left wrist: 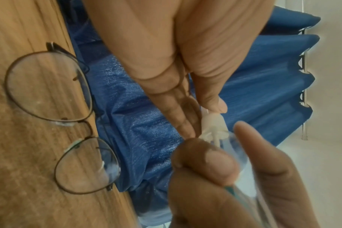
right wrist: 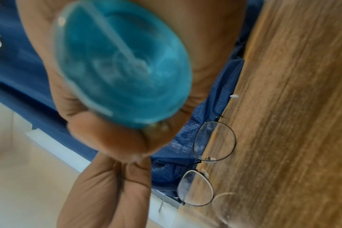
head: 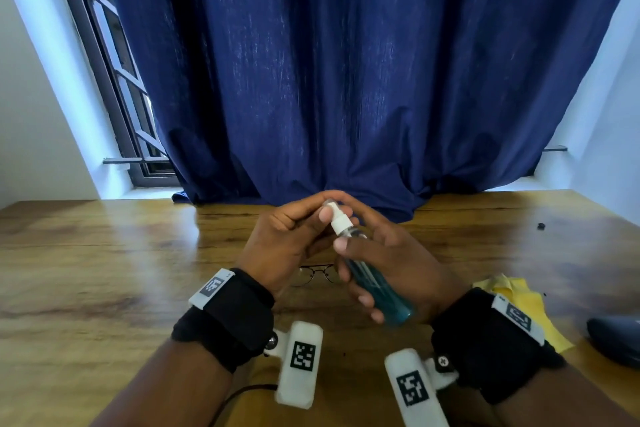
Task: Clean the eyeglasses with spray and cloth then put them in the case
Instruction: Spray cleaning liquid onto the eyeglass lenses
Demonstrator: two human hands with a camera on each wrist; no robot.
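Observation:
My right hand (head: pixel 349 270) grips a clear spray bottle (head: pixel 374 284) of blue liquid, tilted with its white nozzle (head: pixel 337 220) toward the curtain. My left hand (head: pixel 323 208) pinches the top of the nozzle between thumb and fingers; the left wrist view shows this pinch on the nozzle (left wrist: pixel 213 125). The right wrist view shows the bottle's blue base (right wrist: pixel 123 66) in my palm. Thin-framed eyeglasses (head: pixel 317 274) lie open on the wooden table (head: pixel 104 270) under both hands, lenses visible (left wrist: pixel 49 89) (right wrist: pixel 215 141). Neither hand touches them.
A yellow cloth (head: pixel 519 302) lies crumpled on the table behind my right wrist. A dark blue case (head: pixel 616 340) sits at the right edge. A dark blue curtain (head: pixel 346 80) hangs onto the table's far side. A small black speck (head: pixel 541 226) lies far right.

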